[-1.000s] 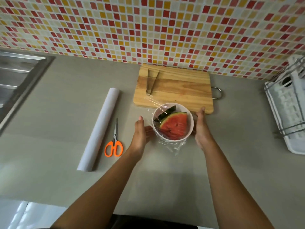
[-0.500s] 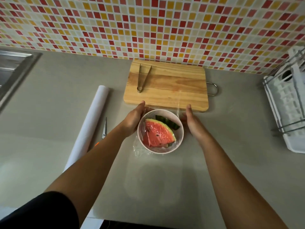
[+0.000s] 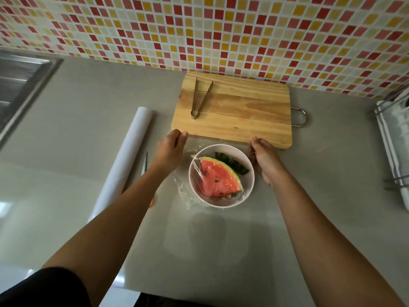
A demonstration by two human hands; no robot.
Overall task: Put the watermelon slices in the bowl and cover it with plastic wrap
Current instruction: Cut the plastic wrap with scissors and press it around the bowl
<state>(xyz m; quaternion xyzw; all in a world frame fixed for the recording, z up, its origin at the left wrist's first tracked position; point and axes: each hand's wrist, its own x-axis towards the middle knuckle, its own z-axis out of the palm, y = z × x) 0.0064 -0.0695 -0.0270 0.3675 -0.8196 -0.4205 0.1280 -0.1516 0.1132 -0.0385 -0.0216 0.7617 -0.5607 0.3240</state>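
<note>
Bowl wrapping at frame centre.
Round white bowl point(image 3: 221, 176) of red watermelon wedges point(image 3: 219, 178) under clear plastic wrap point(image 3: 184, 193); left hand point(image 3: 170, 147) and right hand point(image 3: 264, 159) pinch the far edge; pull it taut, then tuck down evenly.

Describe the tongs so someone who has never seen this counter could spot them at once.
Find the wooden cutting board against the tiled wall. On its left part lie the tongs, a slim metal V whose joined end points toward the bowl. Nothing else lies on the board.
</note>
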